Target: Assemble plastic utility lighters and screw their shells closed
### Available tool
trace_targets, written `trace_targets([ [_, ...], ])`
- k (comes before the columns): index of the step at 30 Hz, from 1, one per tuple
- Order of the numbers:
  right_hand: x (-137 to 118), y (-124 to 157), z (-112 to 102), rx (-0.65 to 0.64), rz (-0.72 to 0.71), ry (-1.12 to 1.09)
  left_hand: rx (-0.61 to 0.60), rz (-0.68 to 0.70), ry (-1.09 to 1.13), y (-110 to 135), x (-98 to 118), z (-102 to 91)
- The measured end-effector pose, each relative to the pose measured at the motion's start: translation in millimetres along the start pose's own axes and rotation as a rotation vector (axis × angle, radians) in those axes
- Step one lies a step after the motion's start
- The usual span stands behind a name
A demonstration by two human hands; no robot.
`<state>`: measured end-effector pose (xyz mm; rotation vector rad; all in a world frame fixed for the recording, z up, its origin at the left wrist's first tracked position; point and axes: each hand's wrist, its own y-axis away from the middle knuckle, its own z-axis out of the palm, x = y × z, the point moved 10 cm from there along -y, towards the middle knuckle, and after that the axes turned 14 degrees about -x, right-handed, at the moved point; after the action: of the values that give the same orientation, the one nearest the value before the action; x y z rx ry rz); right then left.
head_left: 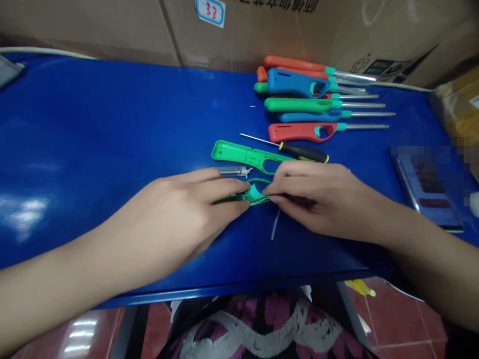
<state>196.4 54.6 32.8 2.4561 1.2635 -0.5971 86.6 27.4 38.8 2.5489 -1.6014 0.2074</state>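
My left hand (194,209) is closed on a green lighter shell half (258,202) lying low over the table, its fingertips on a teal trigger (255,191) set in the shell. At the shell's right end, the fingers of my right hand (310,194) are pinched together; what they grip is hidden. A thin clear tube (276,224) sticks out below them. Just beyond, the other green shell half (239,154) lies with its inside up. Partly behind my left fingers is a clear gas tank (230,171).
A screwdriver (303,151) lies behind the shell parts. Several long-necked lighters (303,104) are stacked farther back, before a cardboard box (239,40). To the right rests a dark flat case (426,189). The blue table's front edge (209,294) is near my lap.
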Motion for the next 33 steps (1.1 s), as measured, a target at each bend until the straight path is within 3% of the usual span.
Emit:
trace_targets([
  [5,9,6,-13,0.018,0.030,-0.070,-0.007,0.011,-0.015,0,1,1.4],
  [10,6,7,-11,-0.041,0.010,-0.017,-0.014,0.020,-0.036,1,2,2.5],
  [24,7,8,-9,-0.043,-0.023,0.034,-0.003,0.052,-0.105,2,5,4.4],
  [28,8,9,-6,-0.053,-0.011,0.086,0.038,0.082,-0.115,4,8,3.2],
  [33,3,11,-3,-0.079,-0.012,0.330,0.163,0.018,0.008,4,-6,-16.4],
])
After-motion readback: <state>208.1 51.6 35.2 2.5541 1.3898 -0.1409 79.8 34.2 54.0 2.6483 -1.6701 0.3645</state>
